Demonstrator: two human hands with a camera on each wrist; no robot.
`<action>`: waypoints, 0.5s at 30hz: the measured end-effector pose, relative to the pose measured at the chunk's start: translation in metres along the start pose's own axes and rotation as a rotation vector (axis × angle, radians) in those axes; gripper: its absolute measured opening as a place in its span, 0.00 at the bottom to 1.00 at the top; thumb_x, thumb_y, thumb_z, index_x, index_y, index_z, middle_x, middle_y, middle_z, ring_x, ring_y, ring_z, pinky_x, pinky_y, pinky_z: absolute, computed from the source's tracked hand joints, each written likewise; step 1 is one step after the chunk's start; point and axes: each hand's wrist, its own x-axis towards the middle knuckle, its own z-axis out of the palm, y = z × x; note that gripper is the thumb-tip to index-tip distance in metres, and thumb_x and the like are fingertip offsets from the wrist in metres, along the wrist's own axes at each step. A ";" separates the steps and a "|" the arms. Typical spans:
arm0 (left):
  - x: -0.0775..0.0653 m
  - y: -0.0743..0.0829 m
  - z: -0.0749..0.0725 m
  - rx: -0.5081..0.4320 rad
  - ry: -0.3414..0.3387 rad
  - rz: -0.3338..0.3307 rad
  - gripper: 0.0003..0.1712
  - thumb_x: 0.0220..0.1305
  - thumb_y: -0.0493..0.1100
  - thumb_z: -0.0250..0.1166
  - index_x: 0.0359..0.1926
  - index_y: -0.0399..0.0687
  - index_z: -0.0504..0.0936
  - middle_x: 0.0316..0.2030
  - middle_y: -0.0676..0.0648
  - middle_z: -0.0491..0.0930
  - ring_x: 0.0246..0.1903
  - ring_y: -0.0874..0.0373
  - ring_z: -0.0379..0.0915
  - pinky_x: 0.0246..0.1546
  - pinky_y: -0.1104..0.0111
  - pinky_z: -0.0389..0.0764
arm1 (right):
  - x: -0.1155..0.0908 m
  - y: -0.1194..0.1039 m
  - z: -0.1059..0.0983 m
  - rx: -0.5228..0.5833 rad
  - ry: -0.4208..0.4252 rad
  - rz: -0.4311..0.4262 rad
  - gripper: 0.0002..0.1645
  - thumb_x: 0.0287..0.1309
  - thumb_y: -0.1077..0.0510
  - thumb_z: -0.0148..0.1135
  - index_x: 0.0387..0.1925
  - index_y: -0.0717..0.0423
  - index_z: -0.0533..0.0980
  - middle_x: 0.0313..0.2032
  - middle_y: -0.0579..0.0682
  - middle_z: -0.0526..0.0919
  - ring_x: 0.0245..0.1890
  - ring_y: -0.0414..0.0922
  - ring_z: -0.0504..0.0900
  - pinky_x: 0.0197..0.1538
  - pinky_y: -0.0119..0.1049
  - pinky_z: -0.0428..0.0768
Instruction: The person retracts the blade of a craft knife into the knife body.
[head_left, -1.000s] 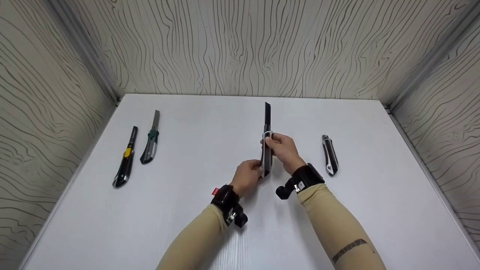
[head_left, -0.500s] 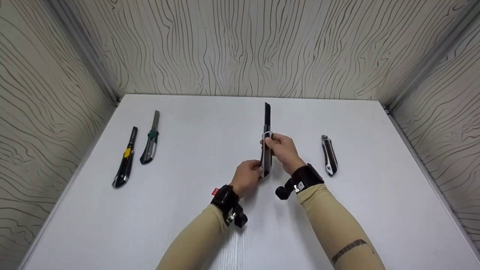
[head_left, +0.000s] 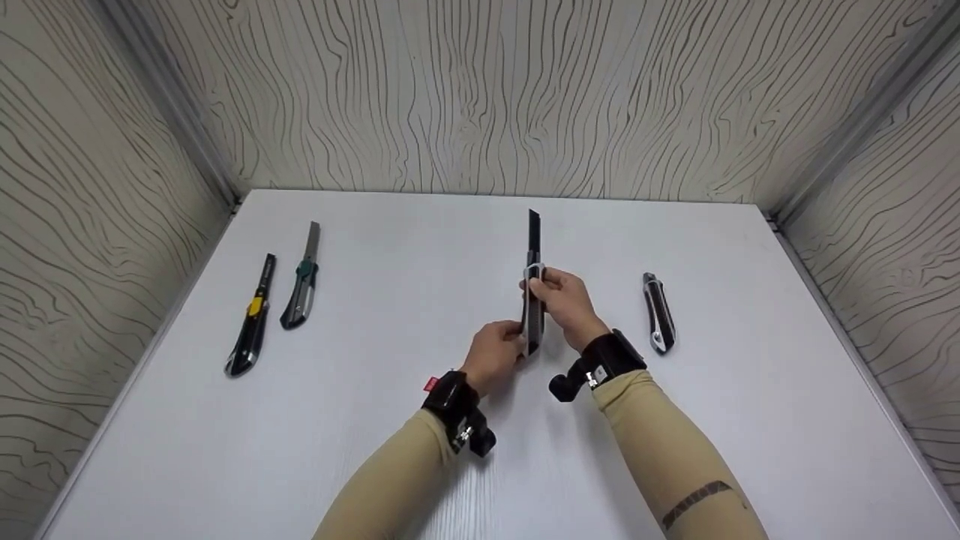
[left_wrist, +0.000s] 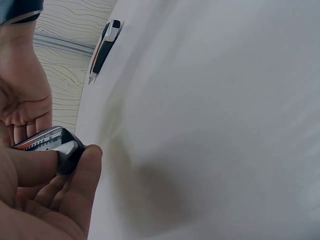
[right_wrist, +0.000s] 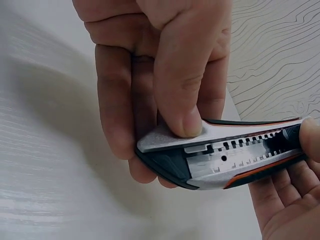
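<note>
In the head view, a grey and black utility knife points away from me, its long dark blade extended. My left hand pinches the butt end between thumb and fingers, as the left wrist view shows close up. Farther up the handle, my right hand grips the knife near its slider, thumb on top. From the right wrist view, the handle has silver sides with orange lines and a toothed slot. The right thumb presses at the dark slider, partly hidden behind it.
On the white table, a black and yellow utility knife and a green and grey one lie at left with blades out. Another utility knife lies at right, no long blade showing. Patterned walls enclose the table.
The blade tip of the held knife sits very slightly nearer to me. Both hands keep their grip in almost the same places, and the other knives lie still.
</note>
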 end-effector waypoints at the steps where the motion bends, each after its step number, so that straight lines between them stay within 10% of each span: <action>1: 0.000 0.000 0.000 0.001 0.001 0.000 0.16 0.66 0.34 0.55 0.52 0.37 0.81 0.36 0.45 0.84 0.31 0.61 0.74 0.32 0.75 0.73 | 0.000 0.001 0.000 0.000 -0.001 0.002 0.20 0.70 0.58 0.52 0.60 0.62 0.72 0.54 0.58 0.82 0.45 0.40 0.81 0.55 0.36 0.76; 15: 0.000 -0.001 0.001 -0.036 0.007 -0.003 0.15 0.66 0.34 0.56 0.51 0.35 0.82 0.35 0.44 0.84 0.29 0.62 0.74 0.30 0.75 0.75 | 0.000 0.001 0.000 0.015 -0.020 0.007 0.22 0.70 0.61 0.52 0.63 0.63 0.69 0.56 0.59 0.81 0.44 0.38 0.81 0.56 0.36 0.76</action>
